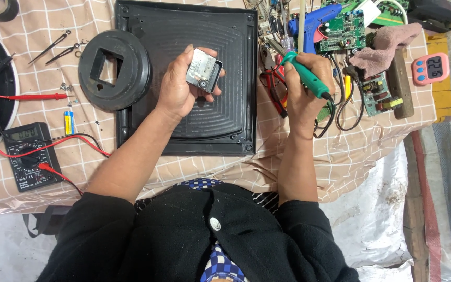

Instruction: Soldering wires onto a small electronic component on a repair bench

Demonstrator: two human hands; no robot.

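My left hand [179, 86] grips a small silver metal box-shaped part [203, 70] with a little shaft on its face, held above a black square ribbed panel [184, 31]. My right hand [305, 86] is closed around the green handle of a soldering iron [305, 74]. Its tip points up and to the left, and its black cord trails off to the right. The two hands are apart, with the metal part to the left of the iron's tip.
A black round base with a square hole [114, 69] lies left of the panel. A multimeter [28, 155] with red leads, a small battery [68, 122] and tweezers [50, 47] sit at the left. Circuit boards [343, 32], a blue glue gun [313, 22], red pliers [275, 89], a rag [384, 47] and a pink timer [430, 68] crowd the right.
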